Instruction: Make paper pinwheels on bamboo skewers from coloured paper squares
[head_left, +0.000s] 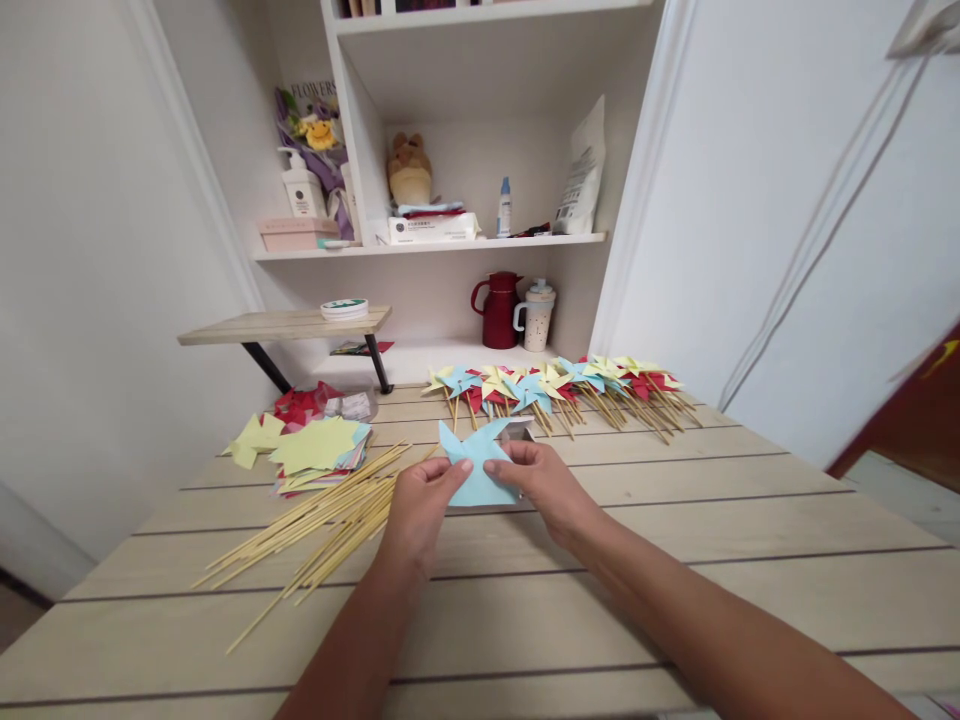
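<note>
Left hand (420, 499), right hand (552, 490), pinching blue paper (480, 485) (sticks (318, 514) nearby)

Some fingers of the left grip (418, 497) and the right grip (546, 482) are hidden behind the blue paper (480, 482). Just beyond, a small container (519, 431) is partly covered by that paper; its contents cannot be made out. Left of the left grip, several sticks (330, 515) are partly masked by it. High above both, items (360, 7) are cut off by the top edge, and the fine print on a white pouch (583, 170) cannot be read.
</note>
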